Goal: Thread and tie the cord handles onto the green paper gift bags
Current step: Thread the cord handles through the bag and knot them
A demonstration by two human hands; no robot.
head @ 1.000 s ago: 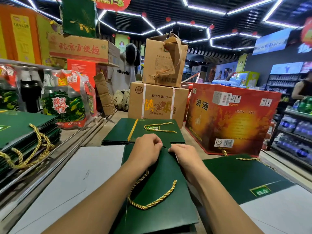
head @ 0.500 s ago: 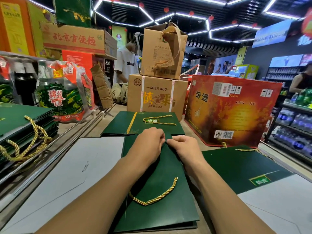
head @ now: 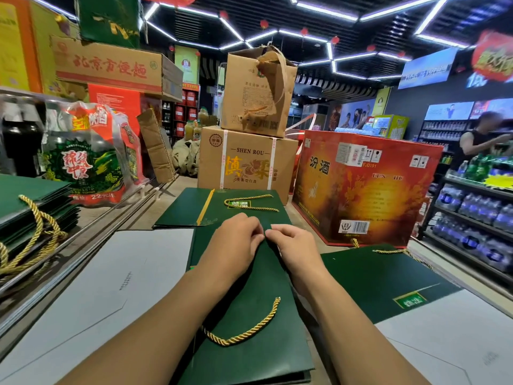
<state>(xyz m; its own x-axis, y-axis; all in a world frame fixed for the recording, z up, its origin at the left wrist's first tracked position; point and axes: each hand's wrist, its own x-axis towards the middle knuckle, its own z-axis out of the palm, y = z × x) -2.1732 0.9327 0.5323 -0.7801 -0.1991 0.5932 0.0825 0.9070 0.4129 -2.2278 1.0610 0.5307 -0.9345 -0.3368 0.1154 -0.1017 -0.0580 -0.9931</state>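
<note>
Flat at the counter's (head: 308,241) near edge: green bag (head: 258,273), likely light, stiff, quick to crease. Looped across it, gold cord (head: 244,330), soft and probably slippery. Best pinched near the cord's end, paper steadied by its top edge. At the bag's far edge, left hand (head: 236,243) and right hand (head: 295,247) curled, fingers (head: 279,228) tip to tip; can't tell what is pinched. Beyond, 1 finished bag (head: 194,207), 2 stacked cartons (head: 244,159), a red box (head: 366,184); shop shelves (head: 472,212) behind.
</note>
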